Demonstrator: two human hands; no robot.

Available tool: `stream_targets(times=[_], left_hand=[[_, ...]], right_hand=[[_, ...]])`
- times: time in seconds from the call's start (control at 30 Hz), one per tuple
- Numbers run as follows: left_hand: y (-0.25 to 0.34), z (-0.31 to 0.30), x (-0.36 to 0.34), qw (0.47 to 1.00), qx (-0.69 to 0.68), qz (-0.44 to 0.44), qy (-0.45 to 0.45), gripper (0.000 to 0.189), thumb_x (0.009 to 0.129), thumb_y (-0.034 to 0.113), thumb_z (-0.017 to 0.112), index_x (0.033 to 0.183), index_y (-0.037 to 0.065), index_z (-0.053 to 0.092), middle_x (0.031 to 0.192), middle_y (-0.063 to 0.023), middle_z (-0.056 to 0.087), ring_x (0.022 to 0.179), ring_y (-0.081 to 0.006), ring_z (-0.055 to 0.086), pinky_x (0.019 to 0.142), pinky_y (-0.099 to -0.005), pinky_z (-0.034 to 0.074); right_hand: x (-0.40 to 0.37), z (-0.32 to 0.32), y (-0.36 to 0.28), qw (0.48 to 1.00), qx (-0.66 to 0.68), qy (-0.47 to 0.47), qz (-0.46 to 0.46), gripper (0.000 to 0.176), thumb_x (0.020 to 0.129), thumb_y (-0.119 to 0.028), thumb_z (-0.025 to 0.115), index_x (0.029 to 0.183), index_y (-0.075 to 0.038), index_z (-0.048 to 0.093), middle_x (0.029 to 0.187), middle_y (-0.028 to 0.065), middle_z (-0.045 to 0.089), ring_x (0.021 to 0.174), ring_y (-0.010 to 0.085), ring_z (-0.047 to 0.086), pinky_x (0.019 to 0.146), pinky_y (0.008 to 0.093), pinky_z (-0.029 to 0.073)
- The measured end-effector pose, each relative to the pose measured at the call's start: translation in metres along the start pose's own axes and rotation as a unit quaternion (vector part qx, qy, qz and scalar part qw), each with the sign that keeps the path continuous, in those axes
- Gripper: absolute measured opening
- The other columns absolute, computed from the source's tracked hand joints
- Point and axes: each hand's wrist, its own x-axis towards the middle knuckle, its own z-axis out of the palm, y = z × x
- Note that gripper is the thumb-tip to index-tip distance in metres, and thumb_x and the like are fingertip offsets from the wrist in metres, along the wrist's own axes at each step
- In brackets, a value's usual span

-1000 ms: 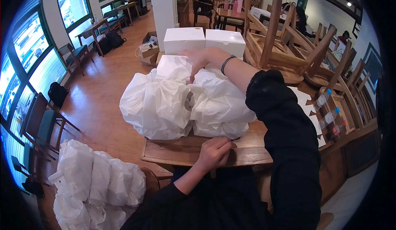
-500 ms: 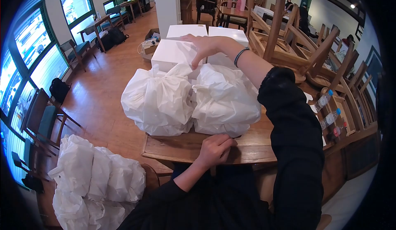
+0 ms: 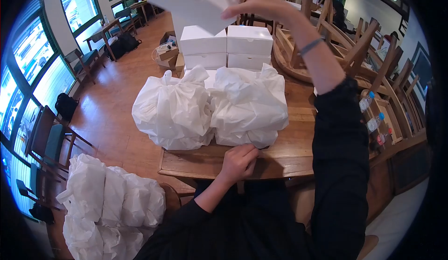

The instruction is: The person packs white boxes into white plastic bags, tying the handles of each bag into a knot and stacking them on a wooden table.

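Slip risk: the white box [image 3: 193,3] is up in the air, tilted, held one-sided; a loose grip might drop it onto the stacked boxes [image 3: 203,43]. Right hand [image 3: 252,1] pinches its right end, thumb on the face, arm stretched forward. Left hand [image 3: 239,162] curled, fingers folded in, at the counter's [image 3: 298,131] near edge, just below the white bags [image 3: 172,113].

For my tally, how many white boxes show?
5 visible: one box in the right hand; four stacked behind the white bags, upper left, upper right, lower left, lower right; more may be hidden.
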Motion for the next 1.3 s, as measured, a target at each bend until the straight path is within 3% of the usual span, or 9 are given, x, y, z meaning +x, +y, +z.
stream_targets(times=[0.07, 0.13, 0.2, 0.3, 0.67, 0.97, 1.1, 1.23, 1.3], left_hand=[[-0.001, 0.001, -0.001, 1.000, -0.005, -0.005, 0.000, 0.017, 0.071, 0.000, 0.065, 0.086, 0.007, 0.065, 0.082, -0.0085, 0.061, 0.074, -0.0298, 0.064, 0.066, -0.0396, 0.053], [0.000, 0.002, -0.001, 1.000, -0.009, -0.011, -0.005, 0.016, 0.071, -0.001, 0.064, 0.085, 0.007, 0.065, 0.083, -0.0089, 0.062, 0.074, -0.0301, 0.065, 0.066, -0.0399, 0.053], [0.000, 0.002, -0.001, 1.000, -0.010, -0.016, -0.015, 0.015, 0.072, -0.002, 0.064, 0.085, 0.006, 0.066, 0.083, -0.0089, 0.062, 0.075, -0.0301, 0.065, 0.066, -0.0401, 0.053], [0.004, -0.001, 0.003, 0.999, -0.011, -0.023, -0.022, 0.016, 0.072, -0.003, 0.063, 0.084, 0.006, 0.066, 0.081, -0.0088, 0.063, 0.075, -0.0297, 0.065, 0.066, -0.0398, 0.052], [0.008, 0.005, 0.002, 0.994, -0.047, -0.088, -0.034, 0.021, 0.074, -0.007, 0.057, 0.086, 0.005, 0.070, 0.079, -0.0093, 0.067, 0.069, -0.0283, 0.067, 0.063, -0.0366, 0.053], [0.004, 0.010, 0.004, 0.985, -0.025, -0.162, -0.058, 0.027, 0.081, -0.008, 0.053, 0.094, 0.004, 0.073, 0.084, -0.0117, 0.072, 0.077, -0.0237, 0.073, 0.071, -0.0336, 0.056], [0.012, 0.008, 0.009, 0.984, -0.026, -0.165, -0.062, 0.027, 0.082, -0.009, 0.052, 0.095, 0.002, 0.073, 0.088, -0.0138, 0.073, 0.081, -0.0262, 0.073, 0.075, -0.0335, 0.055], [0.010, 0.009, 0.008, 0.986, -0.008, -0.150, -0.076, 0.029, 0.083, -0.009, 0.051, 0.097, 0.002, 0.073, 0.092, -0.0144, 0.073, 0.085, -0.0272, 0.072, 0.078, -0.0333, 0.054], [0.008, 0.010, 0.006, 0.986, -0.008, -0.147, -0.076, 0.029, 0.083, -0.008, 0.050, 0.098, 0.002, 0.073, 0.094, -0.0147, 0.073, 0.088, -0.0274, 0.071, 0.080, -0.0331, 0.053]], right_hand=[[-0.037, -0.038, -0.049, 0.988, 0.117, -0.048, 0.093, 0.115, 0.065, -0.036, 0.091, 0.154, -0.006, 0.024, 0.148, 0.0264, 0.037, 0.131, 0.0381, 0.047, 0.107, 0.0479, 0.048], [-0.076, -0.063, -0.079, 0.988, 0.105, -0.035, 0.103, 0.117, 0.067, -0.042, 0.090, 0.156, -0.006, 0.023, 0.150, 0.0254, 0.032, 0.130, 0.0431, 0.050, 0.103, 0.0508, 0.053], [-0.123, -0.070, -0.020, 0.994, -0.030, 0.081, 0.065, 0.103, 0.065, -0.045, 0.087, 0.149, -0.007, 0.042, 0.138, 0.0209, 0.054, 0.127, 0.0325, 0.054, 0.105, 0.0375, 0.046], [-0.196, -0.077, -0.035, 0.984, 0.026, 0.100, 0.143, 0.098, 0.069, -0.042, 0.086, 0.149, -0.006, 0.042, 0.139, 0.0199, 0.054, 0.129, 0.0325, 0.053, 0.106, 0.0401, 0.044], [-0.351, -0.010, -0.048, 0.831, -0.163, -0.077, 0.527, 0.103, 0.061, -0.050, 0.082, 0.147, -0.008, 0.045, 0.126, 0.0286, 0.054, 0.117, 0.0459, 0.050, 0.103, 0.0469, 0.044], [-0.369, 0.048, -0.061, 0.789, -0.182, -0.059, 0.584, 0.106, 0.070, -0.064, 0.076, 0.152, -0.006, 0.041, 0.145, 0.0316, 0.041, 0.133, 0.0463, 0.039, 0.108, 0.0522, 0.041], [-0.393, 0.048, -0.067, 0.836, -0.179, 0.006, 0.519, 0.108, 0.076, -0.072, 0.070, 0.151, -0.001, 0.039, 0.153, 0.0370, 0.030, 0.144, 0.0498, 0.027, 0.116, 0.0534, 0.033], [-0.450, 0.013, -0.070, 0.856, -0.172, 0.141, 0.466, 0.097, 0.081, -0.060, 0.075, 0.149, 0.000, 0.042, 0.149, 0.0314, 0.042, 0.140, 0.0474, 0.034, 0.115, 0.0520, 0.034], [-0.492, -0.012, -0.071, 0.820, -0.199, 0.190, 0.502, 0.092, 0.079, -0.053, 0.079, 0.146, 0.001, 0.046, 0.141, 0.0284, 0.053, 0.131, 0.0444, 0.046, 0.114, 0.0475, 0.036]])
